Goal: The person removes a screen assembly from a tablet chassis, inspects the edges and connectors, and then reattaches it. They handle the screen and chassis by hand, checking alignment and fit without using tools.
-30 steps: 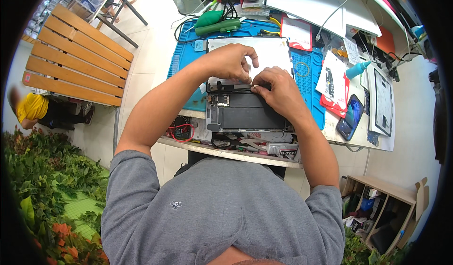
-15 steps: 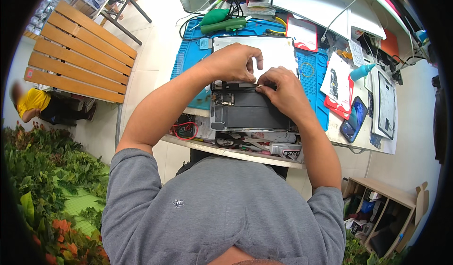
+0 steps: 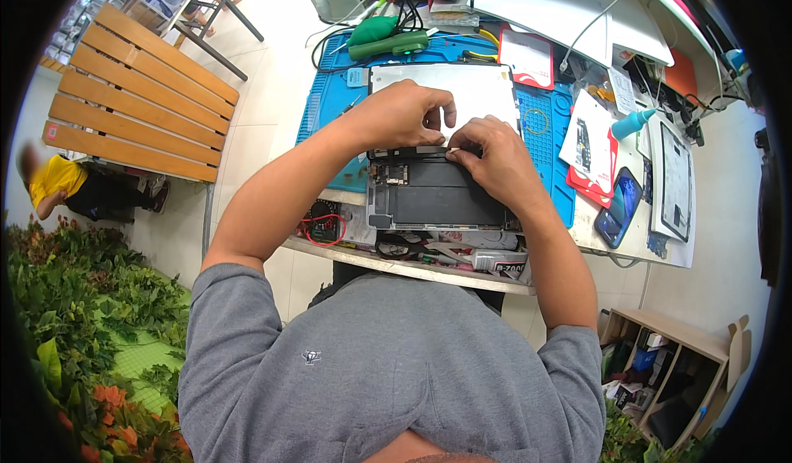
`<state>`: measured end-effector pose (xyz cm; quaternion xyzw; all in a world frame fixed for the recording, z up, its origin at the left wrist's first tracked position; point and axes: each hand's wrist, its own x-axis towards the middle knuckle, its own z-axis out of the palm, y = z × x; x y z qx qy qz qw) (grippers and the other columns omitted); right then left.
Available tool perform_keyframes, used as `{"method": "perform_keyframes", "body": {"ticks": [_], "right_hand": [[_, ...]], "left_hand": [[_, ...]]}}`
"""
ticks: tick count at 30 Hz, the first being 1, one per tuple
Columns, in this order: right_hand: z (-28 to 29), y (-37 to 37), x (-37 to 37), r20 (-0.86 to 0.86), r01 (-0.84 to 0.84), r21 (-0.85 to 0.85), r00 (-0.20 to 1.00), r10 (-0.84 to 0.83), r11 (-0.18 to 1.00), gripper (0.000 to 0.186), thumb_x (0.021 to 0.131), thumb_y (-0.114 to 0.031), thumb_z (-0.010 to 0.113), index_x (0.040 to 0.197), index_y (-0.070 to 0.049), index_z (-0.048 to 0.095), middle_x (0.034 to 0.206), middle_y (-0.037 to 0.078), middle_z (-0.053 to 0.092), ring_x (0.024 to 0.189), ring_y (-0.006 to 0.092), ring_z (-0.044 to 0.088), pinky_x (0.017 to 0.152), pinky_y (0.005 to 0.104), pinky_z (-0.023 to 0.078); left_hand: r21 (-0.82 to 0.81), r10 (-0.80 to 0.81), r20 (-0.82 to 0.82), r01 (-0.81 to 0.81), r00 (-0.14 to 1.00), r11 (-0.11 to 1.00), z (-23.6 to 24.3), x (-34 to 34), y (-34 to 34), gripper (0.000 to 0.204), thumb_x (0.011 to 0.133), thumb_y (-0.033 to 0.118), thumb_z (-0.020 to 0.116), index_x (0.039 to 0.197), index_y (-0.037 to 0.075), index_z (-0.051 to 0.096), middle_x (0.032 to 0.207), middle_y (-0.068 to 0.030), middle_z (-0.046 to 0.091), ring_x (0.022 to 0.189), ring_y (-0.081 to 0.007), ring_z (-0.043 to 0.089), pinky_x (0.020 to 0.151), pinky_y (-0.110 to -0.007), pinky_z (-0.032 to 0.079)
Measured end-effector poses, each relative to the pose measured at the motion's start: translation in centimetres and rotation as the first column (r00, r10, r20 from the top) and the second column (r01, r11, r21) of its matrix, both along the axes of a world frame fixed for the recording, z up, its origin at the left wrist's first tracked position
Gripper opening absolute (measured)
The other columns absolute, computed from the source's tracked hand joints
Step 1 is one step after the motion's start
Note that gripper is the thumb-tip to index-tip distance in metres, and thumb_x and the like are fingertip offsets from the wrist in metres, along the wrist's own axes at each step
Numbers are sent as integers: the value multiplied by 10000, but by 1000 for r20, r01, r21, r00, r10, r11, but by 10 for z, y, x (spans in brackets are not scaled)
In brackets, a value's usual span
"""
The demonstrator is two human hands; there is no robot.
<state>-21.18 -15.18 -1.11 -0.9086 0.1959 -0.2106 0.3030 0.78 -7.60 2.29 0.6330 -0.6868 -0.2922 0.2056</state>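
Note:
An opened tablet lies before me. Its thin metal body point(image 3: 445, 199), with dark battery cells and a small circuit board point(image 3: 391, 174), is on the near side. The white back of its screen panel point(image 3: 487, 92) lies beyond. At the seam between the two, my left hand point(image 3: 412, 115) is bent down, its fingertips closed at the body's far edge and one finger curled above. My right hand point(image 3: 492, 151) pinches a tiny pale piece at the same seam, close beside the left fingertips. What either hand holds is too small to name.
A blue repair mat point(image 3: 540, 145) lies under the tablet. A green tool point(image 3: 389, 45) and yellow-handled pliers point(image 3: 480, 56) rest behind. To the right are a phone point(image 3: 619, 207), a teal-tipped bottle point(image 3: 634, 125) and cards. An open drawer of tools point(image 3: 437, 252) is at the near edge.
My left hand has shifted very slightly to the left along the seam. My right hand stays in place, and the tablet has barely moved.

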Motion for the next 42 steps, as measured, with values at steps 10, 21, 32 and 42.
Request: {"method": "perform_keyframes", "body": {"ticks": [10, 21, 32, 42], "right_hand": [[2, 0, 0, -12, -2, 12, 1000, 2, 1000, 135, 842, -135, 857, 928, -54, 793, 937, 89, 759, 971, 316, 676, 896, 452, 499], [-1, 0, 0, 18, -5, 1, 1000, 5, 1000, 116, 853, -109, 850, 933, -49, 790, 921, 86, 738, 945, 310, 655, 884, 442, 505], [0, 0, 1, 7, -1, -1, 1000, 1, 1000, 128, 850, -114, 856, 924, -41, 781, 911, 90, 737, 936, 311, 662, 873, 441, 508], [1, 1, 1, 0, -3, -5, 1000, 3, 1000, 139, 851, -106, 854, 948, -52, 770, 891, 96, 731, 918, 300, 670, 850, 436, 514]], "left_hand": [[-39, 24, -9, -24, 1000, 999, -5, 3, 5, 217, 861, 125, 824, 1058, 95, 737, 879, -95, 794, 817, -288, 758, 749, -402, 583], [-87, 16, 25, -14, 1000, 996, -9, 4, 7, 195, 870, 90, 832, 1034, 58, 732, 880, -80, 778, 811, -222, 748, 745, -357, 575], [-169, -109, -46, 100, 993, 981, -21, 16, 6, 171, 908, 102, 770, 1075, 118, 803, 900, -93, 783, 817, -296, 731, 774, -392, 572], [130, -103, -161, 125, 982, 984, -3, 22, 2, 261, 907, 65, 808, 1160, 24, 756, 844, -43, 752, 762, -98, 678, 740, -296, 561]]}}
